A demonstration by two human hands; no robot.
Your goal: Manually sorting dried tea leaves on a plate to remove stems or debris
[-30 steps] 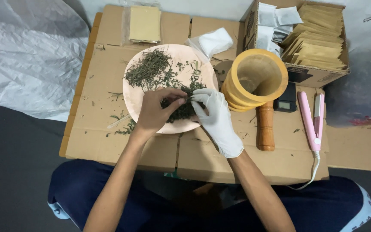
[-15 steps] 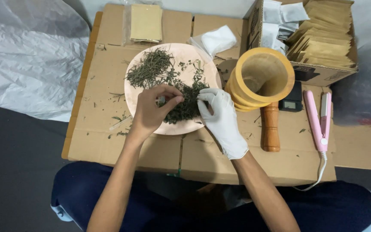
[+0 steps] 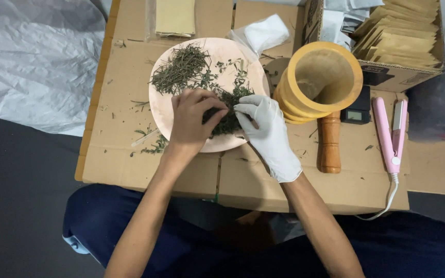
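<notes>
While both forearms are stretched forward, dried herb leaves (image 3: pixel 227 116) on the pink plate (image 3: pixel 167 116) are pinched by the bare left hand (image 3: pixel 194 121) and gloved right hand (image 3: pixel 266 128); the wooden mortar (image 3: pixel 320 80) is beside them.

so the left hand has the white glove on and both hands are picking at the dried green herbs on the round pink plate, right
Not quite: the white glove is on the right hand; the left hand is bare. The rest holds: in the head view both hands pick at the dried green herbs on the round pink plate.
</notes>
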